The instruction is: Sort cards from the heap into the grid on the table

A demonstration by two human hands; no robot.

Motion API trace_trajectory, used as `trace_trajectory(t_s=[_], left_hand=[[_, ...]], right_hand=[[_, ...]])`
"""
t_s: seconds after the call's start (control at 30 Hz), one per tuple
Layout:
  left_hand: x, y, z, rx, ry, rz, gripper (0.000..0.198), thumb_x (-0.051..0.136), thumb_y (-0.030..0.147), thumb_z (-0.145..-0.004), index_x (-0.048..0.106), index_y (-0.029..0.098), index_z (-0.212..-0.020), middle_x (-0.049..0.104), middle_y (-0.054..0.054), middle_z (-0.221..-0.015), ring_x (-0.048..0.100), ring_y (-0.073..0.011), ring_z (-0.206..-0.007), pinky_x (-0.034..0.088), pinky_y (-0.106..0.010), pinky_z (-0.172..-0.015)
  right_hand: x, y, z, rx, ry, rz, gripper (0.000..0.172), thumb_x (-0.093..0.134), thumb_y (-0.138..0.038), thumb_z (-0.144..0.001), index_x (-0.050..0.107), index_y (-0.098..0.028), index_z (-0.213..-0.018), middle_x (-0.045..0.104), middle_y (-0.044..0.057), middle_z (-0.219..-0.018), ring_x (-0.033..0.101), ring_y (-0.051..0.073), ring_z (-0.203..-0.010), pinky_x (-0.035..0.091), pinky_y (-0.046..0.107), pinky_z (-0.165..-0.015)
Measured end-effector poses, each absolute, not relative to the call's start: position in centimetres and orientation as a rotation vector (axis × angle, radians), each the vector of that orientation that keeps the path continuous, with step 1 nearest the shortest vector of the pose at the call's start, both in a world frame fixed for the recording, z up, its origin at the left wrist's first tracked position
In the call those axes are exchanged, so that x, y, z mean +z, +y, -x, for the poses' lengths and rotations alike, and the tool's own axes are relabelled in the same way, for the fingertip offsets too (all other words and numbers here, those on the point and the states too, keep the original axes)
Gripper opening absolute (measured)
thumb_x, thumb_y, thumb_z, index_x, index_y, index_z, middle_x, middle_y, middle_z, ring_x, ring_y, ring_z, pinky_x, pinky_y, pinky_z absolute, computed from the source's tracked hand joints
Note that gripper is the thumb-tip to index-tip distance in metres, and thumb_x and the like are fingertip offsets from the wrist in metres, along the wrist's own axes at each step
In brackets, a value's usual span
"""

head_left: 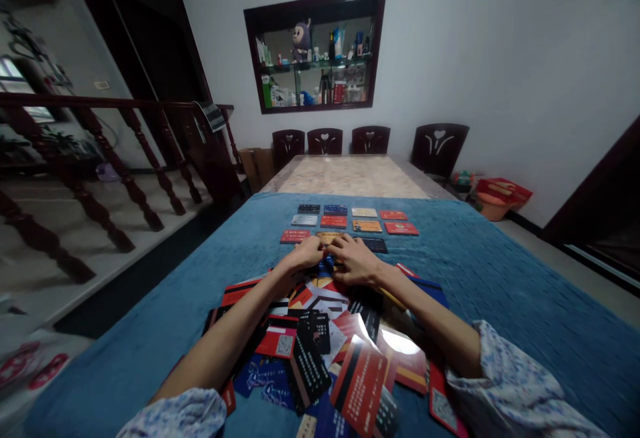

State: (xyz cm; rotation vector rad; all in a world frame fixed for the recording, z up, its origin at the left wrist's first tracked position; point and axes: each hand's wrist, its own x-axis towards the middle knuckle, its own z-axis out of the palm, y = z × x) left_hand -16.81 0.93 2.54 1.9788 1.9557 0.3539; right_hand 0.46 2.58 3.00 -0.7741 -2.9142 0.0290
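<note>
My left hand (307, 253) and my right hand (351, 259) meet at the near side of a gold card (328, 235), both with bent fingers closed at its edges. Their fingertips partly cover it. Under and between them shows something blue (327, 265), perhaps a card. To the left of the gold card lies a red card (294, 237), to its right a dark card (374, 245). Two further rows lie beyond, among them an orange card (367, 226) and a cream card (364, 212). Below my forearms spreads a loose, overlapping heap of cards (307, 365) in red, black and blue.
A blue cloth (210, 251) covers the near part of the table; its stone-patterned top (345, 175) shows beyond. Several dark chairs (371, 140) stand at the far end. A wooden railing (125, 178) runs along the left. A plastic bag (30, 358) sits at lower left.
</note>
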Motion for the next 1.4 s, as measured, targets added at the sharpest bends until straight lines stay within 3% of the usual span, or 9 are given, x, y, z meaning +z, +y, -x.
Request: trace_trajectory(t_s=[0.23, 0.43, 0.7, 1.03, 1.4], left_hand=[[2.5, 1.3, 16.0, 0.378, 1.934, -1.997, 0.017, 0.057, 0.020, -0.078, 0.072, 0.015, -0.084, 0.073, -0.006, -0.085, 0.065, -0.0200, -0.081, 0.047, -0.026, -0.071], [2.7, 0.8, 16.4, 0.355, 1.942, -2.041, 0.017, 0.055, 0.020, -0.077, 0.070, 0.013, -0.075, 0.070, -0.006, -0.078, 0.063, -0.0209, -0.079, 0.045, -0.028, -0.072], [3.8, -0.6, 19.5, 0.326, 1.660, -2.172, 0.023, 0.057, 0.021, -0.072, 0.074, 0.011, -0.084, 0.071, -0.003, -0.077, 0.062, -0.0172, -0.077, 0.043, -0.023, -0.069], [4.6, -1.3, 19.2, 0.227, 1.562, -2.201, 0.039, 0.068, 0.028, -0.068, 0.072, 0.014, -0.104, 0.072, -0.007, -0.101, 0.063, -0.0203, -0.090, 0.045, -0.024, -0.077], [4.5, -1.6, 18.5, 0.236, 1.543, -2.295, 0.038, 0.067, 0.024, -0.066, 0.072, 0.015, -0.103, 0.072, -0.006, -0.100, 0.063, -0.0211, -0.091, 0.045, -0.025, -0.079]], right_hand=[[2.8, 3.1, -0.6, 0.057, -2.924, 0.779, 0.045, 0.067, -0.046, -0.079, 0.062, -0.022, -0.116, 0.060, 0.013, -0.123, 0.044, 0.032, -0.117, 0.038, 0.043, -0.087], [3.1, 3.0, -0.6, 0.100, -2.935, 0.761, 0.042, 0.067, -0.044, -0.079, 0.065, -0.022, -0.115, 0.061, 0.013, -0.127, 0.045, 0.033, -0.119, 0.039, 0.043, -0.087], [3.5, 2.9, -0.7, 0.006, -2.953, 0.712, 0.031, 0.066, -0.043, -0.079, 0.071, -0.019, -0.097, 0.068, 0.012, -0.108, 0.053, 0.030, -0.107, 0.037, 0.040, -0.085], [4.5, 3.7, -1.7, 0.025, -2.988, 0.646, 0.024, 0.062, -0.037, -0.081, 0.073, -0.018, -0.092, 0.071, 0.007, -0.087, 0.057, 0.024, -0.089, 0.039, 0.032, -0.076], [3.6, 5.3, -2.5, 0.150, -2.931, 0.570, 0.028, 0.061, -0.036, -0.081, 0.072, -0.019, -0.100, 0.069, 0.006, -0.082, 0.056, 0.023, -0.083, 0.039, 0.030, -0.071]])
